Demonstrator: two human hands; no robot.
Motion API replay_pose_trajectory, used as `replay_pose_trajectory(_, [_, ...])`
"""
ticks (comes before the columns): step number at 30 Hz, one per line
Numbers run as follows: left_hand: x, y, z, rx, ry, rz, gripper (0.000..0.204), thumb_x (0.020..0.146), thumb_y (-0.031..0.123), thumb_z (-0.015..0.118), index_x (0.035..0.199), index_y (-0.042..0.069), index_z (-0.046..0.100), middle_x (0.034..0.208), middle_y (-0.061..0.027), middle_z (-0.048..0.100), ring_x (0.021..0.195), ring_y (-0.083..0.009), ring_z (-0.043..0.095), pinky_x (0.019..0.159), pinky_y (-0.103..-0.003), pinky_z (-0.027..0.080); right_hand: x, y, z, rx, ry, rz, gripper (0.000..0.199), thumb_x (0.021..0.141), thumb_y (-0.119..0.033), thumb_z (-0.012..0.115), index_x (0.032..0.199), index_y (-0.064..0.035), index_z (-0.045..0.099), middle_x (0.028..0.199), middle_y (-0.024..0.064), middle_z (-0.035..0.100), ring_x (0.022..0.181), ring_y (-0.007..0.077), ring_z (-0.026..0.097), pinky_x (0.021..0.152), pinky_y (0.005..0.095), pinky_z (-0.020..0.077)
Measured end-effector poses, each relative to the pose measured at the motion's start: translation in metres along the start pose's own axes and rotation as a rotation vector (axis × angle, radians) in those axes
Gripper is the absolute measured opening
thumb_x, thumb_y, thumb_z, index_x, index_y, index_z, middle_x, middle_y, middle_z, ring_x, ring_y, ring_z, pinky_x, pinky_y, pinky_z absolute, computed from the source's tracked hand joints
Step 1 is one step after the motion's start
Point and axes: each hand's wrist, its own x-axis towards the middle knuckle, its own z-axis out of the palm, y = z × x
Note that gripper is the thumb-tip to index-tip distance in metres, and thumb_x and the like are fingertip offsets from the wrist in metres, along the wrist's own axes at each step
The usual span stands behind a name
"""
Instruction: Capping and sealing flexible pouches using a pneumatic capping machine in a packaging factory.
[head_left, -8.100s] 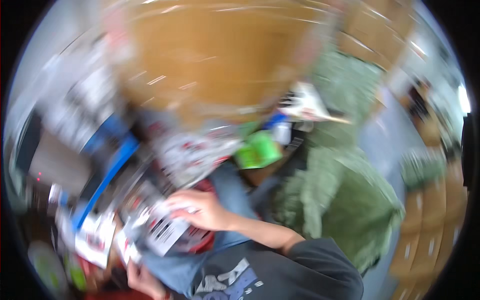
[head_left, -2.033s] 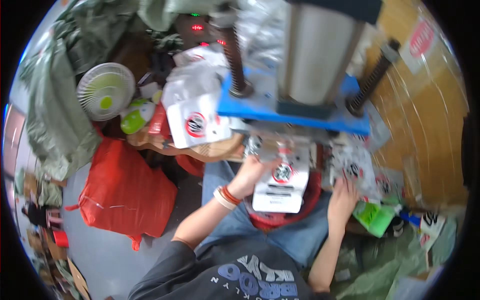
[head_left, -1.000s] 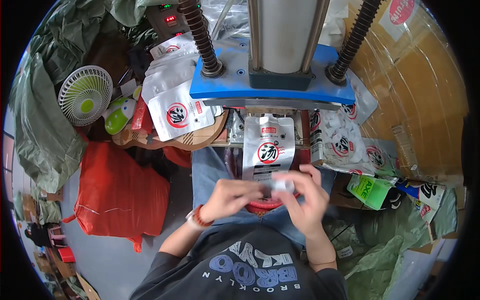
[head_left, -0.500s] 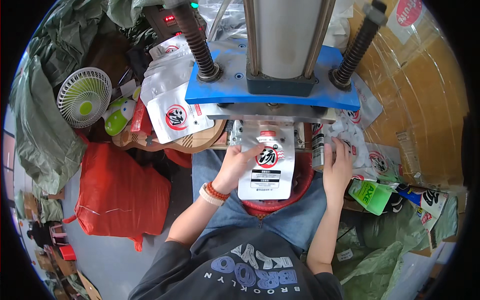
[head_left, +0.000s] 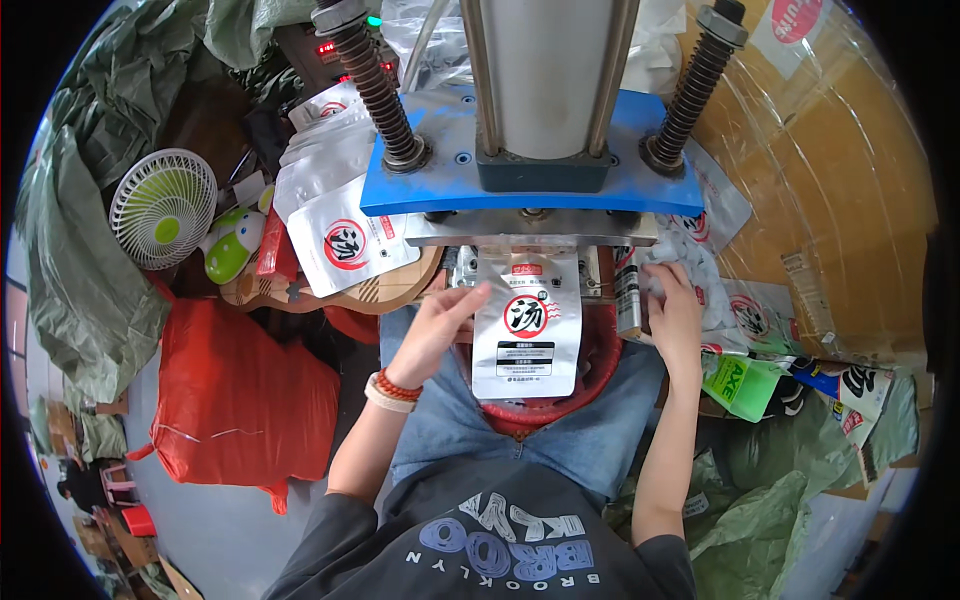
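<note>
A silver pouch [head_left: 527, 370] with a red ring and black print hangs from beneath the metal bar [head_left: 530, 230] of a press with a blue plate [head_left: 530, 195]. My left hand [head_left: 437, 328] is at the pouch's left edge, thumb and fingers apart; some fingertips are partly hidden. On the other side, my right hand [head_left: 676, 318] rests with bent, parted fingers against a stack of silver pouches [head_left: 627, 290], near its edge. Below the hanging pouch, a red basket [head_left: 590, 385] sits between my knees, its contents mostly covered.
More silver pouches [head_left: 345, 240] lie fanned on a wooden board [head_left: 375, 297] at left. Beyond are a small white fan [head_left: 165, 210] and a red sack [head_left: 240, 390]. To the right stand a green plastic container [head_left: 740, 388] and a cardboard box [head_left: 830, 190].
My left thumb has come off the pouch's front, and that hand has shifted left. My right fingers have bent more at the stack. The whole view has shifted slightly.
</note>
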Motion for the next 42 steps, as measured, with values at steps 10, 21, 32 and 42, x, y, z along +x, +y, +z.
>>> replay_pose_trajectory(10, [-0.011, -0.014, -0.079, 1.619, 0.838, 0.562, 0.077, 0.08, 0.038, 0.074, 0.144, 0.012, 0.041, 0.152, -0.0173, 0.033, 0.142, -0.0366, 0.027, 0.112, -0.055, 0.024, -0.011, 0.017, 0.017, -0.075, 0.167, 0.153, 0.026, 0.08, 0.001, 0.066, 0.105, -0.0016, 0.059, 0.103, 0.0165, 0.051, 0.083, 0.0324, 0.059, 0.072, 0.0387, 0.0477])
replay_pose_trajectory(21, [-0.051, -0.025, -0.078, 0.969, 0.616, 0.767, 0.024, 0.079, -0.004, 0.065, 0.102, 0.0, 0.071, 0.091, -0.0139, 0.072, 0.08, -0.0225, 0.071, 0.07, -0.03, 0.053, -0.053, -0.064, -0.056, 0.63, 0.455, 0.047, 0.021, 0.076, 0.008, 0.066, 0.096, 0.0037, 0.062, 0.096, 0.0104, 0.058, 0.086, 0.0185, 0.058, 0.068, 0.0321, 0.0509])
replay_pose_trajectory(32, [-0.121, 0.016, 0.019, 1.034, 0.153, 1.118, 0.033, 0.065, -0.005, 0.066, 0.096, 0.004, 0.073, 0.096, -0.0072, 0.073, 0.092, -0.0224, 0.071, 0.075, -0.029, 0.058, -0.09, -0.139, -0.047, 0.283, 0.116, -0.585, 0.037, 0.058, -0.02, 0.088, 0.088, -0.0068, 0.071, 0.086, 0.0031, 0.066, 0.068, 0.0224, 0.063, 0.06, 0.0302, 0.0508])
replay_pose_trajectory(42, [-0.041, -0.053, 0.032, 0.135, 0.078, 0.145, 0.021, 0.091, 0.018, 0.07, 0.082, -0.001, 0.073, 0.075, 0.0011, 0.069, 0.066, -0.0014, 0.058, 0.054, -0.021, 0.044, -0.064, -0.102, -0.024, 0.301, 0.185, -0.189, 0.057, 0.076, -0.023, 0.079, 0.122, -0.0006, 0.055, 0.117, 0.0142, 0.058, 0.11, 0.0319, 0.053, 0.097, 0.0389, 0.0397])
